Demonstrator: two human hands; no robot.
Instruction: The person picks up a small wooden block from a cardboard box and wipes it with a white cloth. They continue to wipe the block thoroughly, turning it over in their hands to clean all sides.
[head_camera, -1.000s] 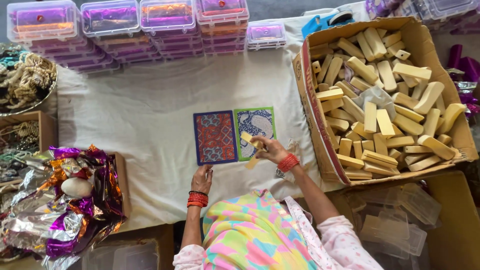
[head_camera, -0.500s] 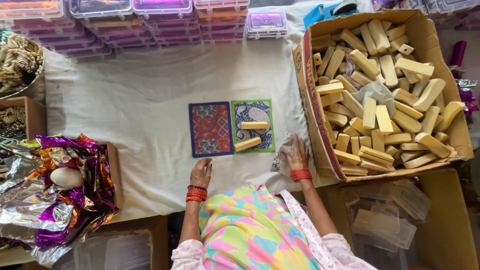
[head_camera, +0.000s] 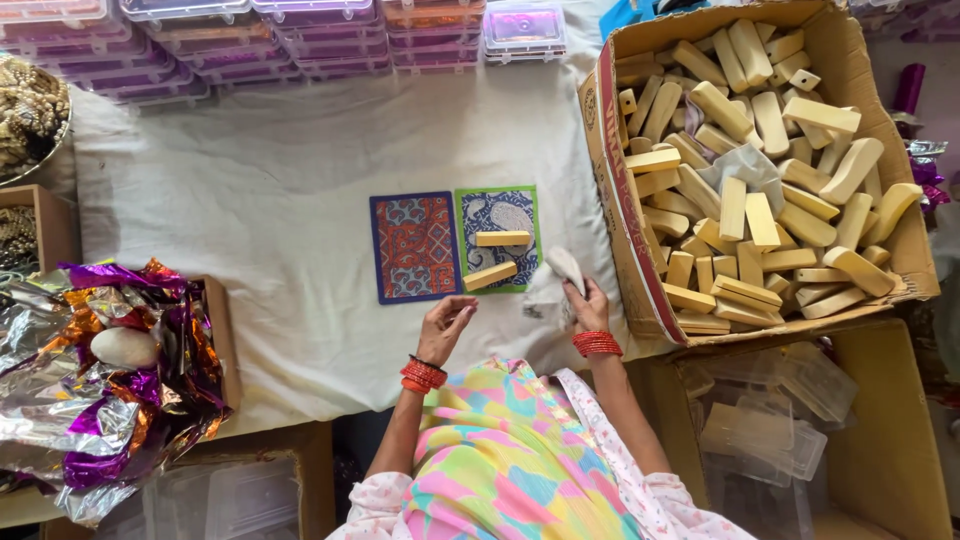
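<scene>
Two patterned cards lie side by side on the white cloth: a blue and red one (head_camera: 414, 247) and a green-edged one (head_camera: 500, 215). Two pale yellow bars (head_camera: 502, 238) (head_camera: 490, 276) rest on the green-edged card. My right hand (head_camera: 585, 305) pinches a thin clear wrapper (head_camera: 556, 275) just right of that card. My left hand (head_camera: 445, 328) hovers below the cards, fingers loosely curled, holding nothing. Both wrists wear red bangles.
A large cardboard box (head_camera: 612, 190) full of several pale bars stands at the right. Stacked clear plastic boxes (head_camera: 330, 30) line the far edge. Crumpled purple and silver foil (head_camera: 110, 380) fills a box at the left. Clear containers (head_camera: 770, 420) sit at the lower right.
My right hand set a bar down on the green-edged card, moved right and picked up the clear wrapper. My left hand lifted off the cloth.
</scene>
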